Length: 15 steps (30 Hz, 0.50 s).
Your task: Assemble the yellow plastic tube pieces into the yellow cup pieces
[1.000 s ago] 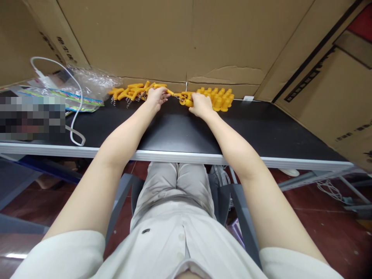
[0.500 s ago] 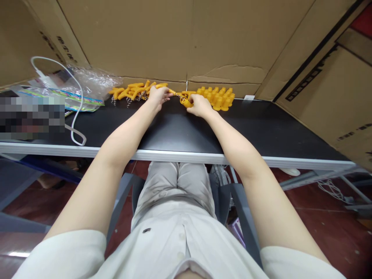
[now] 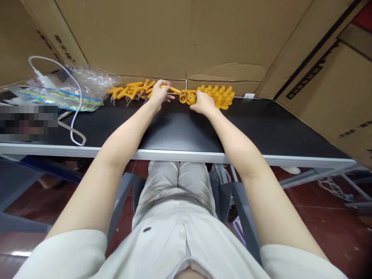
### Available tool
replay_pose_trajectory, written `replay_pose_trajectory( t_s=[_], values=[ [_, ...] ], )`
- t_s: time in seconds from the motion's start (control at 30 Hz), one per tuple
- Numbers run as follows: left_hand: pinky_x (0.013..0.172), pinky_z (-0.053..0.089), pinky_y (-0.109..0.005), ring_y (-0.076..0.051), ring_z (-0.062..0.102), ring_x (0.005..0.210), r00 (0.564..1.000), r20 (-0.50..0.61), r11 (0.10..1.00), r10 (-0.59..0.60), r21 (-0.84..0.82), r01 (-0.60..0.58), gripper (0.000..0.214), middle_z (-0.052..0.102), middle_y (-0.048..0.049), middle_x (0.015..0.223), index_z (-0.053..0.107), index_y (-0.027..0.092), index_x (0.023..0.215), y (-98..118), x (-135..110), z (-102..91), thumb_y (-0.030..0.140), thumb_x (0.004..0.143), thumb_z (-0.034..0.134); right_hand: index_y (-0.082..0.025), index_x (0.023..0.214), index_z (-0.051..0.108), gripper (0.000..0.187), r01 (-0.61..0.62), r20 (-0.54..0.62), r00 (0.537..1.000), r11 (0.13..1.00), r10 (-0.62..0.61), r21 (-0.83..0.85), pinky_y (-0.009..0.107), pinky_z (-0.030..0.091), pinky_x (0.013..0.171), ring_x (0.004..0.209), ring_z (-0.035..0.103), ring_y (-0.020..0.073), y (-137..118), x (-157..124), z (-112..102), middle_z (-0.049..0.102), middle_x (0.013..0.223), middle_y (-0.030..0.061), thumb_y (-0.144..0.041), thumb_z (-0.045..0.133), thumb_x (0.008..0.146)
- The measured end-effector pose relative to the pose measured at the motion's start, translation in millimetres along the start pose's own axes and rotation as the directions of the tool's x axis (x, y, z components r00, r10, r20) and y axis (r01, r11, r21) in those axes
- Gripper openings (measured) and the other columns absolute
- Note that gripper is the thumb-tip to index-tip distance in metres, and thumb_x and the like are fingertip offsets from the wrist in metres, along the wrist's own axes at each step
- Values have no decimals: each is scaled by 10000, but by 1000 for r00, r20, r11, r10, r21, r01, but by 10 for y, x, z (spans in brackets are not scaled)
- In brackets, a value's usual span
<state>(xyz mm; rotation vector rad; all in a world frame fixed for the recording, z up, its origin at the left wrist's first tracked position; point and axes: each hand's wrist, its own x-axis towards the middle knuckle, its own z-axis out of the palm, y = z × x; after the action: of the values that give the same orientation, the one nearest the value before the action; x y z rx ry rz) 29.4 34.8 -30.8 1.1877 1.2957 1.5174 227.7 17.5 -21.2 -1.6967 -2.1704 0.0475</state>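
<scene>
Both arms reach far over a black table [image 3: 261, 128]. My left hand [image 3: 159, 94] is closed round a yellow T-shaped piece [image 3: 173, 90] whose end sticks out to the right. My right hand [image 3: 203, 104] pinches a yellow round piece [image 3: 186, 98] with a small metal chain. The two parts nearly meet between my hands. A heap of yellow T-shaped pieces with springs [image 3: 130, 90] lies left of my left hand. Upright yellow caps [image 3: 221, 96] stand in rows right of my right hand.
Cardboard walls [image 3: 186, 38] close off the back and right. At the left lie a crumpled clear plastic bag [image 3: 90, 81], a colourful packet [image 3: 58, 97] and a white cable [image 3: 75, 116]. My lap and the chair sit below the table's front edge.
My hands have shifted slightly farther back and a little closer together. The yellow parts in them have come nearer to each other.
</scene>
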Motion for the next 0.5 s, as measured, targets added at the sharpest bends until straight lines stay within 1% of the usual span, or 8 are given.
replay_pose_trajectory(
  t_s=[0.13,0.2,0.3,0.4,0.5],
  values=[
    [525,505,-139,-148,805,650,999,23,998,42,43,-43,176,796,-24,885,657,214,1223,-32,61,-26,203,1049,677,-151,1310,727,428,-4,-20,1000,999,4,-34,554,568,1187,1348,728,401,14,-6,-16,779,1370,179,-115,785,888],
    [552,529,-151,-174,826,695,997,43,996,61,64,-64,107,789,-36,879,670,215,1169,-48,91,-38,245,1067,682,-144,1313,741,419,-16,-33,999,998,14,-63,544,569,1176,1349,729,400,23,-8,-25,782,1381,186,-104,766,896],
    [611,570,-178,-215,851,780,993,59,990,100,92,-105,84,783,-53,879,687,206,1122,-73,124,-50,284,1091,684,-137,1329,754,422,-26,-44,999,995,22,-101,534,572,1165,1347,736,394,20,-22,-49,786,1400,188,-87,734,910],
    [645,583,-185,-205,850,797,990,82,985,114,119,-123,79,785,-65,922,698,187,1117,-102,136,-52,230,1109,633,-132,1362,758,442,-27,-40,999,991,22,-134,525,565,1174,1363,732,390,4,-44,-71,776,1437,191,-79,703,927],
    [664,604,-198,-190,847,778,984,129,979,125,142,-143,145,787,-61,1007,709,189,1176,-130,140,-41,152,1068,619,-140,1408,759,462,-5,-36,999,989,0,-150,529,545,1198,1395,713,393,2,-47,-62,750,1488,194,-93,674,956]
  ],
)
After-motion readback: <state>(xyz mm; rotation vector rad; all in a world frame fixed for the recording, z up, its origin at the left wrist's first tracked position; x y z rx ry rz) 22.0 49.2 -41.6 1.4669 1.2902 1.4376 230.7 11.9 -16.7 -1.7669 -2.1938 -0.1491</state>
